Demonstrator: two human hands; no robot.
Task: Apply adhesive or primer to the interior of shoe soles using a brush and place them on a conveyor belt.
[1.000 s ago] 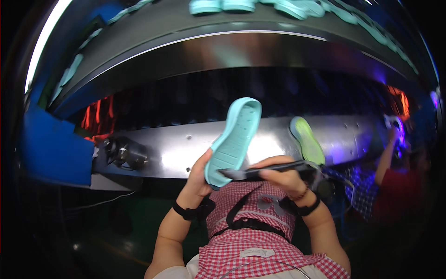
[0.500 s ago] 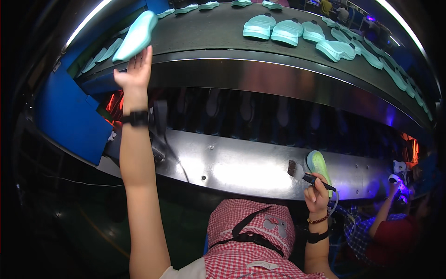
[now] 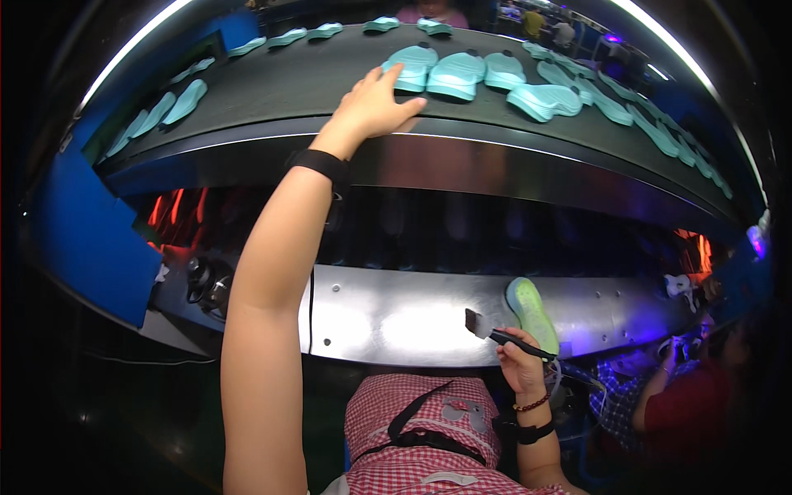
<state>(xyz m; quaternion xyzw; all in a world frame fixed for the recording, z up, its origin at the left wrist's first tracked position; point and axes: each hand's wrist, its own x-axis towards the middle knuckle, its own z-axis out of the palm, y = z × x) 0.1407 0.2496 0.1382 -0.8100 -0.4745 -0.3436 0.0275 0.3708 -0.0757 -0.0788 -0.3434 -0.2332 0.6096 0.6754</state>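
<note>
On the far dark belt [image 3: 272,92], the leftmost clustered turquoise sole [image 3: 417,66] is lying near-to-far, just far-right of the nearer, spread, apparently empty left hand [image 3: 373,109], contact indeterminate, while the right hand [image 3: 521,370] is gripping a brush [image 3: 502,337].

Conveyor belt [image 3: 264,87]: left-centre is lying open; turquoise shoe soles [image 3: 456,76] are crowding right.
Steel ledge [image 3: 396,322]: yellow-green shoe sole [image 3: 533,312] is blocking right.
</note>
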